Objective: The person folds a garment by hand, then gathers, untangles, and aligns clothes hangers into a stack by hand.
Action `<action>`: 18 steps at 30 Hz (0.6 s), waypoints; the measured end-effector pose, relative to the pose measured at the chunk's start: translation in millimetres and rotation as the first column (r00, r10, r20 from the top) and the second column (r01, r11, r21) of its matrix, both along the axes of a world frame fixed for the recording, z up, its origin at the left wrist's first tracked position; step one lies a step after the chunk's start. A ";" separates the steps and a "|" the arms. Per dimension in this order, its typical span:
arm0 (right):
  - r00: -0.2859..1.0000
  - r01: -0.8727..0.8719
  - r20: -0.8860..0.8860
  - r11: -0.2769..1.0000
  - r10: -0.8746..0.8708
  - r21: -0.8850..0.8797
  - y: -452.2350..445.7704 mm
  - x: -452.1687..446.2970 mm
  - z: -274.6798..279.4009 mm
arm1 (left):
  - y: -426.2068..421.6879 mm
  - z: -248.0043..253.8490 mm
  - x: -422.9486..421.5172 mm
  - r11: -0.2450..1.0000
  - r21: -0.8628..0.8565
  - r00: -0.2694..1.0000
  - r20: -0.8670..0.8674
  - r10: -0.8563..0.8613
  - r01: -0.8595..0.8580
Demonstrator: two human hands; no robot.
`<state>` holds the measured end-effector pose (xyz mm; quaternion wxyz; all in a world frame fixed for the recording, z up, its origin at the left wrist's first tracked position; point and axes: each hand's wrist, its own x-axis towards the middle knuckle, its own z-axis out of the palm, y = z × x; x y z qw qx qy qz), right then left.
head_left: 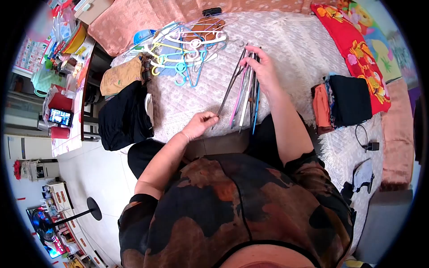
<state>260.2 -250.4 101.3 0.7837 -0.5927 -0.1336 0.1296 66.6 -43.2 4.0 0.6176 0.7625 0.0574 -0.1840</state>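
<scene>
My right hand point(263, 69) is closed around the upper ends of a bundle of thin hangers point(245, 100), in black, white, pink and blue, hanging over the front of the sofa. My left hand point(201, 125) pinches the lower end of a dark hanger point(230, 87) that slants away from the bundle; its upper end reaches my right fingers. Farther left, a loose pile of plastic hangers point(181, 67) in white, yellow and blue lies on the pale quilted cover point(286, 35).
Folded dark clothes point(125, 118) and a tan folded garment point(120, 76) lie at the left. Another folded stack point(351, 100) sits right, beside a red floral cushion point(357, 58). A cable with a plug point(371, 146) lies near it. A table with a phone point(61, 117) stands left.
</scene>
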 end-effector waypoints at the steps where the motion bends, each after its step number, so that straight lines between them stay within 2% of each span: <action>1: 1.000 0.020 0.016 1.000 -0.020 0.001 0.5 -0.7 -0.8 | 5.9 -1.3 3.6 0.996 -0.046 0.997 0.013 0.079 -0.079; 2: 1.000 0.021 0.011 1.000 -0.021 0.004 1.6 -2.1 -1.8 | 13.6 -8.9 9.9 0.986 -0.062 0.982 0.097 0.161 -0.156; 4: 0.998 0.063 0.026 0.998 -0.063 0.003 2.6 -5.7 2.7 | 35.6 -0.7 32.1 0.977 0.052 0.974 0.096 0.203 -0.209; 6: 0.998 0.058 -0.008 0.998 -0.058 0.001 1.4 -4.9 1.3 | 51.1 1.1 60.9 0.950 0.006 0.943 0.131 0.308 -0.311; 7: 0.999 0.041 0.001 0.999 -0.041 -0.007 1.7 -3.7 -0.7 | 58.6 4.5 77.2 0.945 0.049 0.939 0.140 0.313 -0.322; 8: 1.000 0.024 0.011 1.000 -0.024 -0.016 2.0 -1.9 -2.7 | 63.5 5.8 95.5 0.909 0.222 0.931 0.184 0.316 -0.353; 10: 0.997 0.049 0.053 0.998 -0.047 -0.032 2.4 0.6 -4.5 | 79.5 -0.2 136.3 0.782 0.517 0.927 0.313 0.205 -0.348; 11: 0.997 0.050 0.059 0.997 -0.047 -0.055 2.0 1.0 -4.2 | 82.1 -2.5 154.5 0.785 0.518 0.929 0.314 0.196 -0.340; 13: 0.995 0.074 0.076 0.992 -0.067 -0.098 3.6 1.2 -2.5 | 82.1 -1.5 184.1 0.539 0.690 0.823 0.567 0.012 -0.483; 14: 0.994 0.080 0.076 0.992 -0.073 -0.097 4.2 1.6 -1.7 | 80.3 -2.0 197.4 0.542 0.690 0.823 0.567 0.007 -0.480; 16: 0.992 0.066 0.110 0.991 -0.054 -0.114 5.3 2.3 1.0 | 76.1 -4.7 220.9 0.413 0.785 0.878 0.470 0.086 -0.461; 17: 0.994 0.066 0.096 0.990 -0.054 -0.121 5.8 2.6 2.8 | 75.2 -6.4 228.7 0.413 0.785 0.878 0.472 0.083 -0.461; 18: 0.994 0.068 0.097 0.990 -0.057 -0.120 5.7 2.6 5.3 | 74.9 -11.2 235.3 0.331 0.871 0.929 0.367 0.054 -0.364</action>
